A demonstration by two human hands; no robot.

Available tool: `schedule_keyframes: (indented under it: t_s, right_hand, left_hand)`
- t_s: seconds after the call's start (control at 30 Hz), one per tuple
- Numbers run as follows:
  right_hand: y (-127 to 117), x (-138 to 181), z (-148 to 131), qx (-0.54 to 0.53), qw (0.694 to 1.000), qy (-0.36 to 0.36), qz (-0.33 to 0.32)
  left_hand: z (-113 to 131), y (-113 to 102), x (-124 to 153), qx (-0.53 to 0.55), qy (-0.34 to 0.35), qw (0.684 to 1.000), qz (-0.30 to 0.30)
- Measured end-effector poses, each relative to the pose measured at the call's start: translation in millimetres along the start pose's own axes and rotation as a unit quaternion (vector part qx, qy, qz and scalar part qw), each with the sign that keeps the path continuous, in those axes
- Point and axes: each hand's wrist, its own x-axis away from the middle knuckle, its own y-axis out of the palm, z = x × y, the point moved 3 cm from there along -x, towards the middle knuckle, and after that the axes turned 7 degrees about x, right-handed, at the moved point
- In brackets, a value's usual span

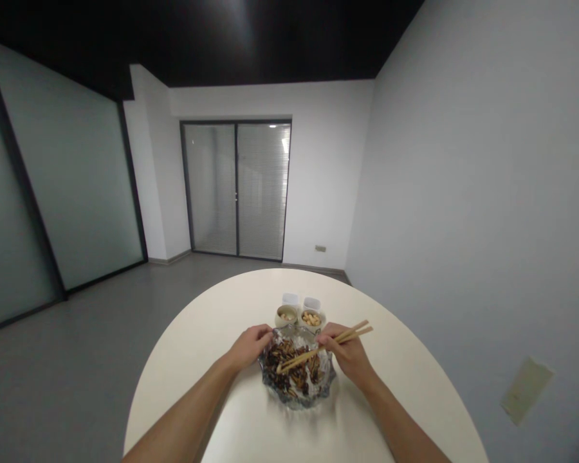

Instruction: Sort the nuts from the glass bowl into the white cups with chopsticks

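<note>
A glass bowl [330,379] with a wavy rim stands on the round white table [231,321], filled with dark brown pieces of food [282,376]. My left hand [251,346] is closed on the bowl's left rim. My right hand [348,354] grips a pair of wooden chopsticks [361,332], whose tips reach down into the dark food near the bowl's middle.
Just behind the bowl stand two small round cups, one with pale contents [286,316] and one with yellowish nuts or beans [311,319]. Behind those are two small white cups [300,300]. A grey wall is close on the right; glass doors stand at the far end.
</note>
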Motion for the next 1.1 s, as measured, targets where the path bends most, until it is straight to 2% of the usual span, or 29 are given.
schedule_keyframes:
  t_s: [0.5, 0.9, 1.1]
  right_hand:
    - [5.4, 2.5, -0.6, 0.013, 1.000, -0.003, -0.019]
    - [-2.2, -0.8, -2.8, 0.007, 1.000, -0.006, 0.014]
    - [-9.5, -4.7, 0.7, 0.022, 0.997, -0.015, 0.074]
  left_hand:
    - [-0.1, 0.5, -1.4, 0.000, 0.000, 1.000, 0.000]
    - [-2.2, 0.3, -0.7, 0.011, -0.002, 1.000, 0.000]
    - [-3.4, 0.1, -1.1, 0.001, -0.010, 1.000, 0.000]
